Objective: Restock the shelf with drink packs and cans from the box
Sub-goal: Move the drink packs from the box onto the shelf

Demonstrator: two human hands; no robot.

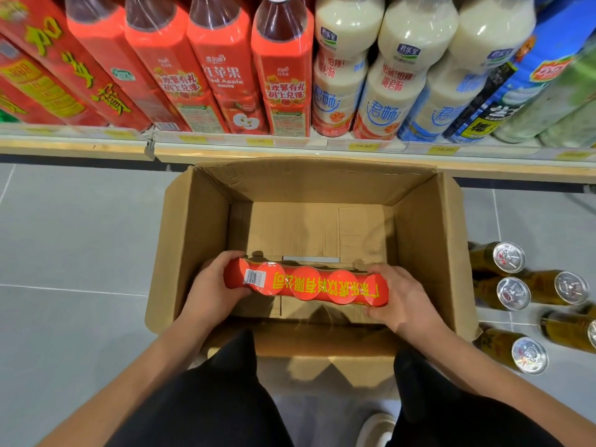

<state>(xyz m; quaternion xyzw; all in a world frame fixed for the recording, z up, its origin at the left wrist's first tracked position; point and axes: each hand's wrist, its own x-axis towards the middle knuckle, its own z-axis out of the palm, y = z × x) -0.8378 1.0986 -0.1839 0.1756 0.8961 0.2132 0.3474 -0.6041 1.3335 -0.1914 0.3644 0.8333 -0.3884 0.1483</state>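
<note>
**Desk:** At the left end of the red pack (306,285), what's the left hand (209,287) doing?

**Operator:** I see its fingers curled round that end, gripping tight. The pack lies level between both hands, over the mouth of the open box (193,227), by its near wall.

**Desk:** And the other end?

**Operator:** The right hand (401,301) wraps it the same way. Beyond the grip, the shelf (290,154) carries red bottles (222,69) and milky bottles (400,69). Right of that hand, outside the box, I count gold cans (512,287) on the floor (80,237).
</note>
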